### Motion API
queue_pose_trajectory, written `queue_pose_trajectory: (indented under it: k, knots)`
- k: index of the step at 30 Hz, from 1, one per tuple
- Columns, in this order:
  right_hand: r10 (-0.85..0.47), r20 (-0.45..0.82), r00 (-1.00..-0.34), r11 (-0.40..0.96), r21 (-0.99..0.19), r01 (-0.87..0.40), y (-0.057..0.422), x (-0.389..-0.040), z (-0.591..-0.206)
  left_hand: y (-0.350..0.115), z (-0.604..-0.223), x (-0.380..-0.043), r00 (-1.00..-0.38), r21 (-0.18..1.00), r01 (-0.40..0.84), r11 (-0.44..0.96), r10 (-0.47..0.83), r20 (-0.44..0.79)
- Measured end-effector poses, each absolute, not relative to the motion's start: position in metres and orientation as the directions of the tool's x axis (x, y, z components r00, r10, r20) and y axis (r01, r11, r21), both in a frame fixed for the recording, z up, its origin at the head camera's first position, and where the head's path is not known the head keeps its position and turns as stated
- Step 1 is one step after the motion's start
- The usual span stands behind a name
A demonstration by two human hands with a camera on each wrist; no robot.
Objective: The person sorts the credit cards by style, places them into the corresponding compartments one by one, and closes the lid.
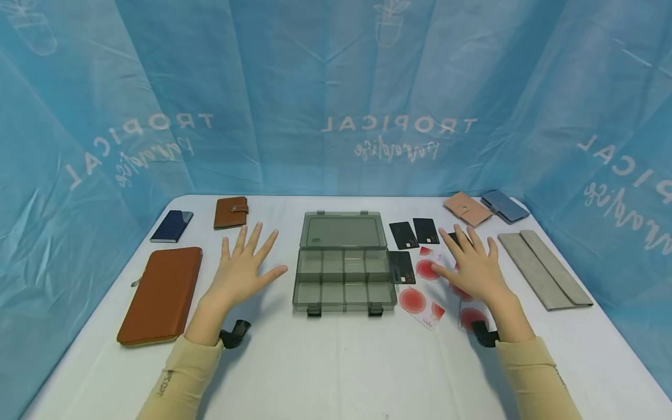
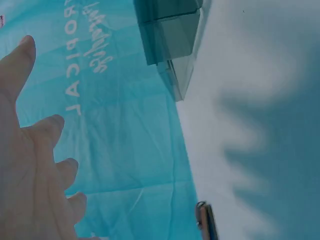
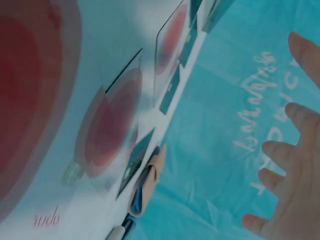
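Observation:
My left hand point(image 1: 238, 271), fingers spread and holding nothing, hovers between a brown zip case point(image 1: 163, 297) and a smoky translucent organizer box point(image 1: 343, 308). The box sits mid-table with its lid point(image 1: 343, 230) laid back and its compartments bare. Above the cards to the right, my right hand point(image 1: 475, 274) is likewise spread and holds nothing. Black cards point(image 1: 402, 268) and white cards with red circles point(image 1: 412, 301) lie about there, some partly hidden beneath that hand. In the right wrist view, a red-circle card point(image 3: 112, 125) appears well apart from the fingers point(image 3: 280, 152).
At the back left are a navy booklet point(image 1: 172, 226) and a small brown snap wallet point(image 1: 230, 213). A tan wallet point(image 1: 467, 209) and a blue wallet point(image 1: 505, 206) lie at the back right, with a grey flap sleeve point(image 1: 543, 269) nearer. Blue curtain point(image 1: 294, 157) surrounds the white table.

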State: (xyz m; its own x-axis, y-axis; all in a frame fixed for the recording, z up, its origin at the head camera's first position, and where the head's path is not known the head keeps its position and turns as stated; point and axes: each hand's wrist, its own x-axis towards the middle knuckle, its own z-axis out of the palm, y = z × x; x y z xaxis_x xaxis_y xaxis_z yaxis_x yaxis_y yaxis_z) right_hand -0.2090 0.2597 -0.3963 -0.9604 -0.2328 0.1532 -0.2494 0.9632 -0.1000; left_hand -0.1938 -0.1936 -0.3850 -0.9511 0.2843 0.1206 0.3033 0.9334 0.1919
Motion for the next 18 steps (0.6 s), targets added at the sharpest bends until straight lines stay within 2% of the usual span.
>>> queue_pose_trajectory:
  k: [4,8,12,18]
  knots:
    - [-0.267,0.104,-0.958,0.953,-0.116,-0.278,0.259,-0.229,-0.400,-0.186,-0.390,-0.207,-0.951,0.304,0.310,0.901,0.301,0.077]
    - [-0.282,0.035,-0.959,0.945,-0.163,-0.284,0.254,-0.252,-0.404,-0.178,-0.395,-0.218,-0.948,0.532,0.263,0.805,0.319,-0.014]
    - [-0.302,-0.037,-0.953,0.924,-0.258,-0.283,0.246,-0.274,-0.408,-0.174,-0.400,-0.228,-0.931,0.720,0.175,0.672,0.351,-0.101]
    - [-0.349,-0.132,-0.928,0.875,-0.400,-0.272,0.232,-0.309,-0.412,-0.177,-0.412,-0.242,-0.889,0.871,-0.015,0.492,0.392,-0.237]
